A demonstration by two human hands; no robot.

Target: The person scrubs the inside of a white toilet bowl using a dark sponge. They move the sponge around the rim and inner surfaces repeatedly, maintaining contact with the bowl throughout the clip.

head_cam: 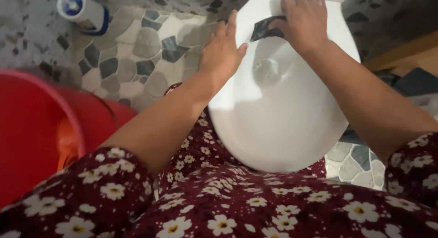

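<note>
Landmark: white ceramic basin (278,124), round, seen from above. Left of the basin, a red plastic bucket (32,128) stands on the grey pebble-pattern floor (137,55). Beyond it, up-left of the basin, lies a white cylindrical bottle with blue cap (80,9). Left hand (223,51) lies flat, fingers extended and released, on the basin's left rim. Right hand (303,19) presses a dark grey cloth (264,29) against the basin's far inner wall, fingers curled over it.

red plastic bucket (27,128), left; white-and-blue bottle (82,10) lying on pebble-pattern floor (137,55); dark mat (415,83), right edge.
</note>
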